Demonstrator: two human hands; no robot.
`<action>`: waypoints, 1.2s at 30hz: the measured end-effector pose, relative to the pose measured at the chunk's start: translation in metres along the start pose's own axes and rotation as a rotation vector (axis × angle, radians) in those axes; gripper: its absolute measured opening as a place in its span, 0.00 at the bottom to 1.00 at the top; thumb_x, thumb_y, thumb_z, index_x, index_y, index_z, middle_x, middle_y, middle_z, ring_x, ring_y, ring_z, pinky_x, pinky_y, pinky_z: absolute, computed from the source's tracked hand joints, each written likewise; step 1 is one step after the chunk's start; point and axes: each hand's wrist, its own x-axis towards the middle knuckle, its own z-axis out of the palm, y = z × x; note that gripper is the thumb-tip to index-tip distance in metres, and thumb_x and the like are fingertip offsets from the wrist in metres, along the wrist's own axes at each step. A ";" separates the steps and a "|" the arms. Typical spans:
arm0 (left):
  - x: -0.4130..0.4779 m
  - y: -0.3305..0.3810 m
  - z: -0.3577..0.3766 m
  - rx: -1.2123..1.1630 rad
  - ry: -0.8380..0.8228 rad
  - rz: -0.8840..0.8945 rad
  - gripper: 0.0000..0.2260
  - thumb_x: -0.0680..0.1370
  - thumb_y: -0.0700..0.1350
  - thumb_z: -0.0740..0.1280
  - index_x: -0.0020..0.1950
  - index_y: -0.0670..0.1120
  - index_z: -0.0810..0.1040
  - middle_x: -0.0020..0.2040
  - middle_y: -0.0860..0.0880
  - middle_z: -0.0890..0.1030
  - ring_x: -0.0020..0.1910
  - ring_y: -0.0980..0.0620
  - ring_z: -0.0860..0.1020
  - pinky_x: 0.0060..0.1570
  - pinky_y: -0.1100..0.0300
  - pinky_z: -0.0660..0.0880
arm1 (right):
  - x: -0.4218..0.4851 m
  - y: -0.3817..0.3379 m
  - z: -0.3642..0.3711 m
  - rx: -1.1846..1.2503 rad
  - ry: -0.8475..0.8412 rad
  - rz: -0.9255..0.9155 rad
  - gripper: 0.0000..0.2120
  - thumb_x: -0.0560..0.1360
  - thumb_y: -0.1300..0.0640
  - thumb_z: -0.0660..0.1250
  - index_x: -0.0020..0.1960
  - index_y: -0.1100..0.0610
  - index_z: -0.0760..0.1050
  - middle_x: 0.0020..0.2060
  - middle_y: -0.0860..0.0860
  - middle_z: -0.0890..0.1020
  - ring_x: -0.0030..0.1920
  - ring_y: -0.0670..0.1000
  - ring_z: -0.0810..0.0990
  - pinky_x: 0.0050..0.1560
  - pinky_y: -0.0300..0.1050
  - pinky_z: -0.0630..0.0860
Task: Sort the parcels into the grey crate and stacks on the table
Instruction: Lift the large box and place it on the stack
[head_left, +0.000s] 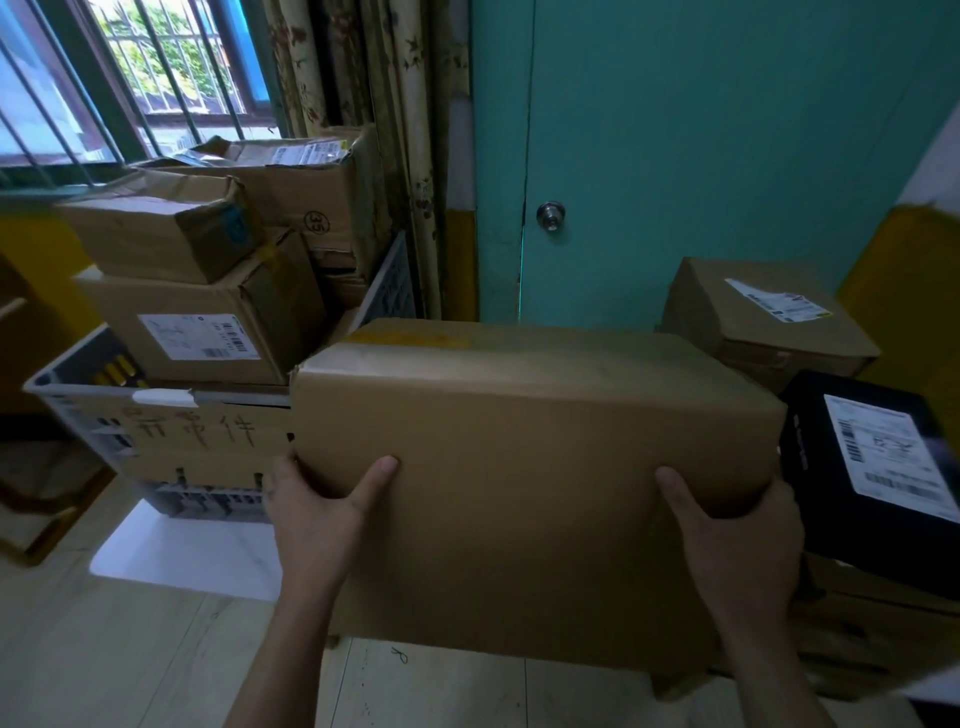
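A large plain cardboard parcel (524, 447) fills the middle of the view, held up in front of me. My left hand (317, 514) grips its lower left corner and my right hand (737, 540) grips its lower right edge, thumbs on the near face. To the left stands the grey crate (78, 395) with a cardboard sign with handwriting on its front. Cardboard parcels are piled in and above the crate: a labelled one (208, 332), a crumpled one (161, 228) on top, and a bigger one (291, 182) behind.
A black box with a white shipping label (878, 457) sits at the right on flattened cardboard. Behind it rests another labelled brown parcel (763, 317). A teal door with a round knob (550, 214) stands behind. A barred window and curtain are at the back left. The pale table edge (467, 686) lies below.
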 end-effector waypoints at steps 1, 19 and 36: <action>0.000 0.001 0.000 0.005 0.002 -0.002 0.56 0.53 0.75 0.71 0.73 0.49 0.63 0.69 0.47 0.69 0.69 0.42 0.69 0.65 0.36 0.71 | 0.000 -0.002 -0.001 -0.001 0.005 -0.008 0.48 0.58 0.33 0.74 0.70 0.56 0.67 0.65 0.56 0.74 0.67 0.61 0.72 0.63 0.63 0.72; 0.015 0.022 0.002 0.287 0.107 0.037 0.46 0.64 0.71 0.71 0.70 0.41 0.68 0.69 0.40 0.70 0.69 0.39 0.67 0.64 0.36 0.70 | 0.014 -0.004 -0.007 -0.139 -0.014 -0.202 0.42 0.64 0.31 0.66 0.67 0.60 0.73 0.59 0.59 0.78 0.62 0.62 0.74 0.58 0.57 0.73; 0.002 0.016 -0.013 0.308 -0.041 0.087 0.46 0.68 0.67 0.71 0.79 0.48 0.60 0.74 0.43 0.68 0.72 0.41 0.66 0.67 0.40 0.68 | 0.019 0.004 -0.004 -0.195 -0.068 -0.204 0.45 0.67 0.26 0.65 0.71 0.57 0.70 0.62 0.58 0.77 0.63 0.60 0.73 0.59 0.54 0.72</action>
